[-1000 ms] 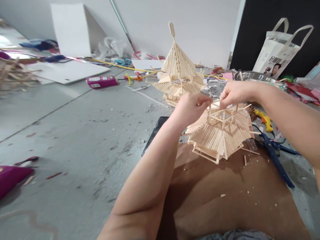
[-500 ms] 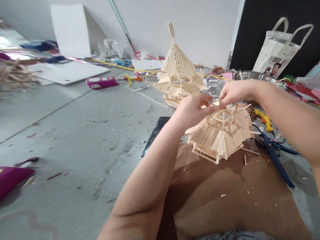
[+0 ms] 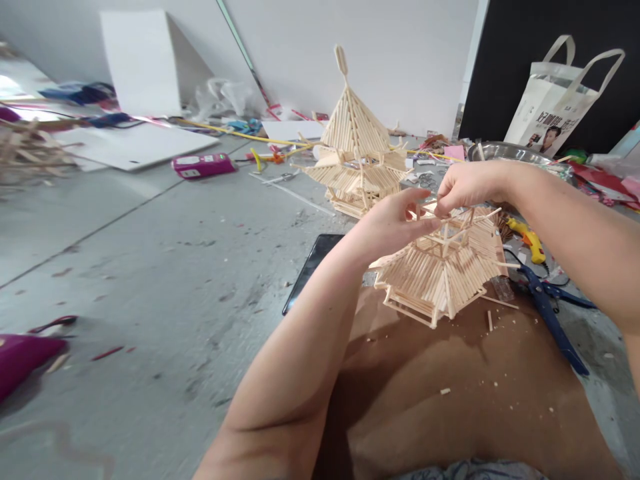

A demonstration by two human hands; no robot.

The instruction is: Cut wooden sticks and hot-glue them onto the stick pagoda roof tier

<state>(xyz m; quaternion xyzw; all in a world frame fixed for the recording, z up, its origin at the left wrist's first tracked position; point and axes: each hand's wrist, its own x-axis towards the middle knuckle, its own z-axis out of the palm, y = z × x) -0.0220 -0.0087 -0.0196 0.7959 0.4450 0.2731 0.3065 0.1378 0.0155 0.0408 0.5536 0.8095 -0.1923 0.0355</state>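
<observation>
A roofed pagoda model (image 3: 443,280) made of thin wooden sticks rests in front of me, with an open stick frame on top. My left hand (image 3: 395,223) is curled at the left side of that frame, its thumb against the upper sticks. From the right, my right hand (image 3: 463,187) reaches over the top with its fingertips pinched on a thin wooden stick, mostly hidden by the fingers. Just behind stands a taller stick pagoda (image 3: 356,143) with a pointed roof and a looped tip.
Brown paper (image 3: 430,413) with stick scraps lies nearest me. Blue-handled pliers (image 3: 553,313) and a yellow glue gun (image 3: 527,239) are on the right. A phone (image 3: 313,270) lies left of the model. A purple device (image 3: 204,165), metal bowl (image 3: 515,153) and white bag (image 3: 553,100) are farther back.
Both hands stay at the top of the near model. The left fingers and thumb shift slightly to the right, while the right fingertips move only a little. The models look unmoved.
</observation>
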